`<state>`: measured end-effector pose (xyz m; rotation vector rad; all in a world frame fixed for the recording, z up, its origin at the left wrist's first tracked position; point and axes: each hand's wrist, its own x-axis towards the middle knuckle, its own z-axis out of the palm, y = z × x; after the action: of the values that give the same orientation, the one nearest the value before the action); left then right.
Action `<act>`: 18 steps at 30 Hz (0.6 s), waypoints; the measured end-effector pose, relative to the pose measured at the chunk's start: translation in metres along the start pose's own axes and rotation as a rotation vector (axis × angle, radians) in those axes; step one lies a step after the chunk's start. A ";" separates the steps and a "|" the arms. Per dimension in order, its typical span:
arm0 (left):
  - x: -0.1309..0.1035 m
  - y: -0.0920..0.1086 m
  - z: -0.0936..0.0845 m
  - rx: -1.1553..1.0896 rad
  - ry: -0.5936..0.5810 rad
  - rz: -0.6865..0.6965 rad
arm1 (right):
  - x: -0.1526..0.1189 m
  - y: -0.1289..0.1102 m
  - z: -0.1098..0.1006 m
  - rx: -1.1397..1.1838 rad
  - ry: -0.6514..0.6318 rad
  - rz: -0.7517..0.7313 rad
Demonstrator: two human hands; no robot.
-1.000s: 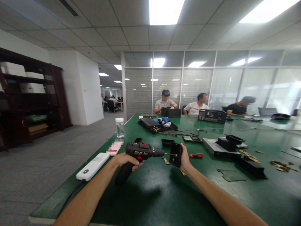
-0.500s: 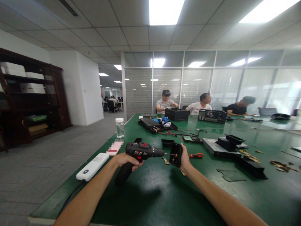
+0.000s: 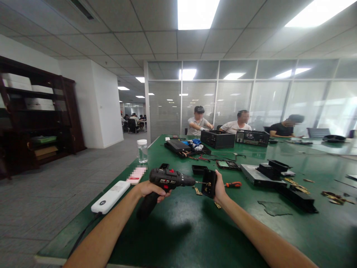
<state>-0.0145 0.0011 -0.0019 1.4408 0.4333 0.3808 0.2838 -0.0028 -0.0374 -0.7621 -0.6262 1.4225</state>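
My left hand (image 3: pixel 154 191) is closed round the grip of a black cordless drill (image 3: pixel 169 178), which lies level above the table. Its long thin bit points right and meets the brass-coloured parts inside a small black plastic box (image 3: pixel 208 184). My right hand (image 3: pixel 220 188) holds that box upright by its right side, open face toward the drill. Most of my right fingers are hidden behind the box. On the table below are small brass-coloured plates (image 3: pixel 198 191). An orange-and-black screwdriver (image 3: pixel 233 184) lies just right of my right hand.
A white power strip (image 3: pixel 111 197), a pink-and-white packet (image 3: pixel 137 175) and a clear jar (image 3: pixel 142 152) line the left edge. Beyond lie a black tray (image 3: pixel 199 169), a circuit board (image 3: pixel 228 165) and black casings (image 3: pixel 217 139). Metal scraps (image 3: pixel 334 197) and black parts (image 3: pixel 298 198) sit right. Several people sit opposite.
My hands, drill and box hold almost the same place. Across the table, a person's arms have shifted and the black casing in front of that person has moved right and turned.
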 end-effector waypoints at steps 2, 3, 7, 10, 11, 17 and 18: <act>0.000 0.000 0.000 0.006 0.002 -0.002 | 0.001 0.000 0.000 -0.001 0.009 -0.001; 0.000 0.000 0.000 0.008 0.001 -0.005 | 0.001 0.000 -0.001 -0.002 0.014 -0.002; 0.000 0.000 0.000 0.003 -0.005 -0.013 | 0.001 -0.001 0.000 -0.003 0.008 -0.006; 0.000 0.000 0.000 0.002 -0.001 -0.015 | -0.001 -0.001 0.001 0.001 0.001 -0.003; 0.000 0.000 0.000 0.006 0.001 -0.015 | -0.001 -0.002 0.002 0.005 -0.001 -0.001; 0.000 -0.001 -0.002 0.003 0.000 -0.011 | -0.001 -0.001 0.002 0.009 0.005 -0.012; 0.000 -0.001 -0.002 -0.004 -0.003 -0.014 | -0.001 -0.001 0.002 0.005 0.007 -0.010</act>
<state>-0.0158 0.0022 -0.0030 1.4334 0.4400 0.3680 0.2829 -0.0034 -0.0353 -0.7589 -0.6203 1.4117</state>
